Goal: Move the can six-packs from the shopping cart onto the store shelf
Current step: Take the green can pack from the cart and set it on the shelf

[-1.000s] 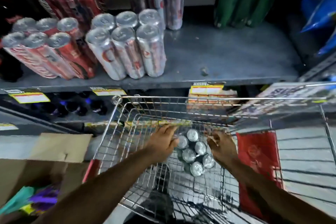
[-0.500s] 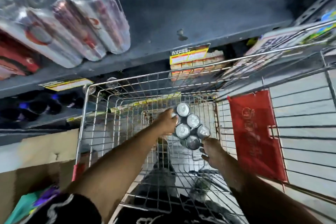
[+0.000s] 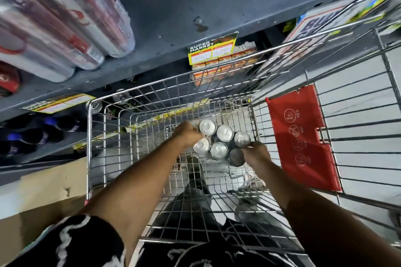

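Six-pack [image 3: 221, 143] in cart [image 3: 91, 158] | both hands' fingers clasp its sides | can bodies hidden

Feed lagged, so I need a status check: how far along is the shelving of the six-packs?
Done: wrapped can packs already stand on the shelf at the left. In hand: the left hand and right hand grip the sides of one six-pack, still inside the cart. Left: lifting it onto the bare shelf space. No other pack shows in the cart.

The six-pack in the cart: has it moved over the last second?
Yes. The six-pack, gripped by both hands, has shifted toward the cart's right wall and turned, seemingly lifted.
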A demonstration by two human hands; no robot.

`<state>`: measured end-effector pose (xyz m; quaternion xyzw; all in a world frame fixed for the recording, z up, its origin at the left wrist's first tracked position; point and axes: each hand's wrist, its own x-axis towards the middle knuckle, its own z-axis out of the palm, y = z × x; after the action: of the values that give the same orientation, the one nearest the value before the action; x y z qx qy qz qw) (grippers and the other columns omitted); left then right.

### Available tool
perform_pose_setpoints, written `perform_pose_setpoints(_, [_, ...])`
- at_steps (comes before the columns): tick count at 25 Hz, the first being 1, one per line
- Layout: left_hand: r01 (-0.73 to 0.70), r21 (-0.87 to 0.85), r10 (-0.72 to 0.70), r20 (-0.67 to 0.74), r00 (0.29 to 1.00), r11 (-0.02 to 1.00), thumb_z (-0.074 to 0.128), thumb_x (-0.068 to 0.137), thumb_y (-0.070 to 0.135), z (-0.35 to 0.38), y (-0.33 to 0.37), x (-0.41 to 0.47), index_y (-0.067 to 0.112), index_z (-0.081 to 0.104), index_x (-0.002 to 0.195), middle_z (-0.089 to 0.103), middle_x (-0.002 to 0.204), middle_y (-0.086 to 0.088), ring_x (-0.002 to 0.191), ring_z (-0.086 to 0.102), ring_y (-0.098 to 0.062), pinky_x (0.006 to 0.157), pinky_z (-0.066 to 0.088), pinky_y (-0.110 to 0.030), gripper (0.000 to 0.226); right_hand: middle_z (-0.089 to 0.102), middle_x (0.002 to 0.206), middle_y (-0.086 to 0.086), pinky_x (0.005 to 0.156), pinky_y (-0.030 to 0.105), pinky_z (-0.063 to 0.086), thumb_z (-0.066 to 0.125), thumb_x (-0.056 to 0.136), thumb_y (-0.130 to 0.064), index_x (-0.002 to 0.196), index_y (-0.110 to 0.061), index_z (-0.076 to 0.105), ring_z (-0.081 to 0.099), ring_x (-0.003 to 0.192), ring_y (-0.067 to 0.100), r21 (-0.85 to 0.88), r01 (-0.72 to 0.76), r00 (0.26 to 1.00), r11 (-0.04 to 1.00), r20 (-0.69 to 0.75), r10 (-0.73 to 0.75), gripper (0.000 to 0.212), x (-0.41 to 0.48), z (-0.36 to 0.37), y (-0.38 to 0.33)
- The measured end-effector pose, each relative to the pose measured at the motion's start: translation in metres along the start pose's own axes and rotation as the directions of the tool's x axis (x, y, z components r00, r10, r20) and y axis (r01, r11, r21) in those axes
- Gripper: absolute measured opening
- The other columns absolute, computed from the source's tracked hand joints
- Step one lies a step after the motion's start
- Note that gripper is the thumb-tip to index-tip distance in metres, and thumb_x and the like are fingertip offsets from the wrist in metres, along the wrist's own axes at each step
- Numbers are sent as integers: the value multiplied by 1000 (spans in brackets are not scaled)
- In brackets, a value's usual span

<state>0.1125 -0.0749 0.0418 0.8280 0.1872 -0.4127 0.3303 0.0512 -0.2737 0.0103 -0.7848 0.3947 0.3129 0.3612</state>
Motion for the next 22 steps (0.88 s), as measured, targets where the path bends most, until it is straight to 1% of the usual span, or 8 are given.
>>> perform_pose_setpoints(5, [11, -271, -11, 3, 1000, 962, 64, 87, 36, -7, -15, -78, 6, 57, 124, 67, 115, -10, 74, 64, -8, 64, 53, -23, 48, 72, 101, 17, 74, 31, 45, 61, 81, -42, 94, -8, 69, 65, 98, 35, 29, 275, 960, 961, -62, -273, 37, -16, -52, -37])
perform_pose_setpoints(8, [-79, -359, -6, -229, 973, 930, 66, 83, 43, -19, 5, -126, 10, 65, 112, 70, 104, -8, 87, 68, -18, 80, 56, -35, 44, 72, 86, 11, 81, 38, 51, 66, 76, -44, 81, -12, 64, 67, 90, 33, 177, 465, 885, 867, -100, -455, 33, -41, -79, -60])
perform_pose_setpoints(12, [-288, -475, -22, -546, 838, 831, 65, 64, 41, -51, 66, -186, 11, 69, 74, 67, 77, -5, 73, 60, -21, 64, 42, -29, 32, 66, 78, 8, 78, 38, 50, 68, 80, -30, 81, -6, 65, 62, 76, 24, 322, 704, 701, 633, -173, -692, 25, -83, -132, -120])
perform_pose_setpoints(14, [-408, -514, -19, -639, 769, 755, 64, 63, 40, -74, 92, -203, 14, 67, 74, 66, 76, -2, 72, 58, -20, 63, 41, -29, 27, 64, 78, 9, 71, 30, 48, 67, 80, -24, 84, -2, 65, 57, 68, 16, 381, 752, 636, 538, -204, -744, 22, -109, -161, -158])
perform_pose_setpoints(16, [-484, -544, -35, -689, 724, 686, 67, 59, 45, -100, 116, -215, 12, 68, 90, 69, 88, -4, 83, 63, -22, 73, 49, -32, 45, 63, 81, 8, 72, 30, 47, 69, 78, -21, 83, -7, 64, 58, 73, 17, 436, 765, 599, 474, -213, -772, 17, -129, -189, -201])
perform_pose_setpoints(18, [-549, -586, -44, -707, 706, 596, 70, 52, 46, -126, 137, -215, 11, 68, 103, 72, 97, -8, 92, 68, -28, 85, 56, -45, 62, 66, 84, 8, 74, 34, 50, 72, 70, -26, 82, -12, 64, 62, 78, 21, 470, 771, 577, 431, -226, -785, 20, -142, -209, -244])
perform_pose_setpoints(20, [-601, -613, -58, -723, 688, 512, 72, 54, 38, -150, 155, -206, 11, 67, 99, 72, 93, -8, 91, 69, -31, 86, 56, -53, 52, 69, 88, 7, 72, 36, 52, 72, 61, -37, 88, -14, 66, 65, 79, 22, 427, 796, 559, 429, -247, -792, 35, -143, -216, -278])
perform_pose_setpoints(22, [-613, -600, -71, -742, 667, 513, 72, 65, 34, -166, 171, -198, 14, 61, 83, 69, 87, -4, 88, 66, -26, 85, 54, -40, 28, 68, 87, 4, 69, 35, 53, 70, 60, -43, 94, -16, 65, 64, 75, 19, 360, 821, 544, 444, -256, -799, 44, -135, -215, -302])
